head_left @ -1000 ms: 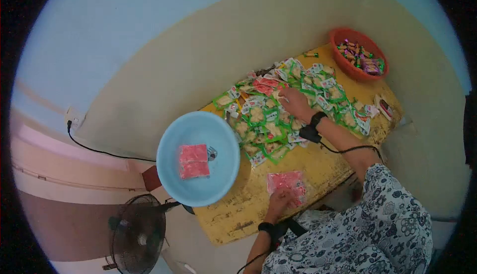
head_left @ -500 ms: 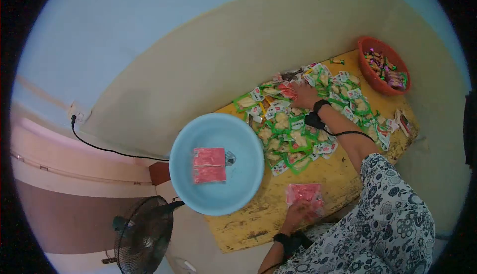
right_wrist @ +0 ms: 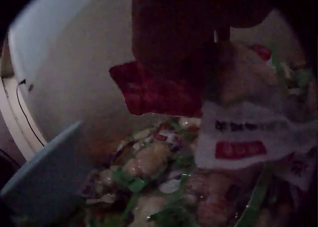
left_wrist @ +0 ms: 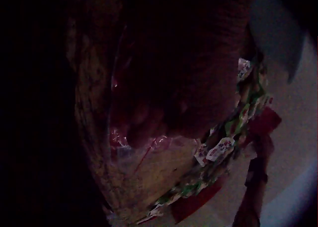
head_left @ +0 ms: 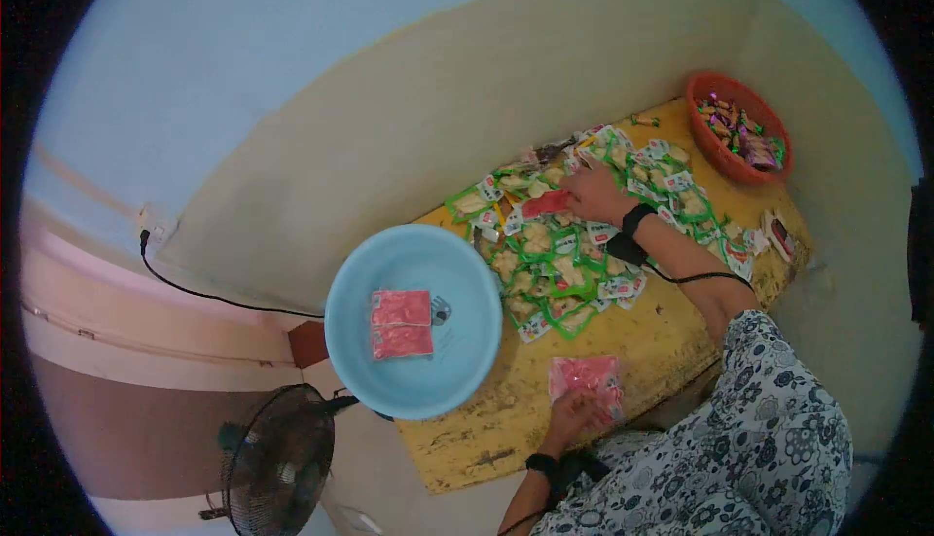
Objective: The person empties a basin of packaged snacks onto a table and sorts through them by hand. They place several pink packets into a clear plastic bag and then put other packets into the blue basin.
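Observation:
My right hand [head_left: 595,194] is over the pile of green-and-white food packets [head_left: 569,268], pinching a flat red packet [head_left: 547,204]. In the right wrist view the red packet [right_wrist: 154,90] hangs from the fingers, and a white-labelled packet [right_wrist: 248,137] is close beside it. Near the table's front edge my left hand [head_left: 576,411] grips the lower part of a clear bag of pink packets [head_left: 589,375]. The left wrist view is dark; my left hand [left_wrist: 184,73] covers much of that bag there.
A light blue basin [head_left: 341,341] at the left holds two pink packs and a small metallic object. An orange-red basket [head_left: 708,147] of wrapped sweets stands at the back right of the yellow table [head_left: 467,439]. A fan [head_left: 277,468] stands at lower left.
My right hand has moved from resting over the red packets to holding one up, pointing left. My left hand stays at the pink bag. The head view has shifted slightly.

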### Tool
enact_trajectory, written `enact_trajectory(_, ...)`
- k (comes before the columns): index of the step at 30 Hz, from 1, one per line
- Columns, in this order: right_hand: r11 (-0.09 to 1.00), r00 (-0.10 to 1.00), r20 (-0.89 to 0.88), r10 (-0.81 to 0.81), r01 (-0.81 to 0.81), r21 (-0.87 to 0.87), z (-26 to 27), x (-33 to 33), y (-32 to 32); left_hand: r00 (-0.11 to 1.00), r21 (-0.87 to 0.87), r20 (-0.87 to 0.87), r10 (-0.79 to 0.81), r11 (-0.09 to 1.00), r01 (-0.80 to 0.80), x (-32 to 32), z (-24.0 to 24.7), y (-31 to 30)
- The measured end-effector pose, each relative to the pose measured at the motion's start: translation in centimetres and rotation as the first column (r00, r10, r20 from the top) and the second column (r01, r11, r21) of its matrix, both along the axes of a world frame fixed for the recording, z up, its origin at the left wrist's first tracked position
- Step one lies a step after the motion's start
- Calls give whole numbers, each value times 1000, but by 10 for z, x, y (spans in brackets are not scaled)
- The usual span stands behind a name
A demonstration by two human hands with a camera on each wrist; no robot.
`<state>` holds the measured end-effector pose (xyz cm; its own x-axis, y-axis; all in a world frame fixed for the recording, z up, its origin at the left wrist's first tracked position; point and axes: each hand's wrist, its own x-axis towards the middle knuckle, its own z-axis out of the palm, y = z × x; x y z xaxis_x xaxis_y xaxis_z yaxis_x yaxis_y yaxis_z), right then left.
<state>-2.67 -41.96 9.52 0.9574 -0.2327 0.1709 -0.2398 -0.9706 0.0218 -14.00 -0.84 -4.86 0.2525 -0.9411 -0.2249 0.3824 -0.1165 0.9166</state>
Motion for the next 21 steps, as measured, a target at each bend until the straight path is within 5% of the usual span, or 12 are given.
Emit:
enact_trajectory(3, 990, 989, 143, -48, 27, 140, 8, -16, 12, 999, 34, -28, -33, 999, 34, -6, -43, -1)
enact_trajectory(9, 813, 905, 361, -228, -27, 581, 66, -117, 80, 989, 141, -99, 108, 986, -93, -17, 21, -2)
enact_trajectory(11, 726, 873, 434, -224, -148, 672, 46, -165, 79, 986, 118, -16, 168, 979, -165, -28, -18, -7)
enact_trajectory(15, 858, 908, 350, -232, 22, 513, 34, -259, 106, 987, 122, -8, 159, 980, -156, -42, 7, -17)
enact_trajectory(18, 969, 928, 352, -117, 29, 246, -24, -308, 97, 975, 45, -49, 219, 975, -217, -56, -30, -34)
enact_trajectory(21, 986, 940, 298, -167, 154, 69, -75, -341, 117, 942, -2, 219, 254, 966, -260, -59, -30, -31)
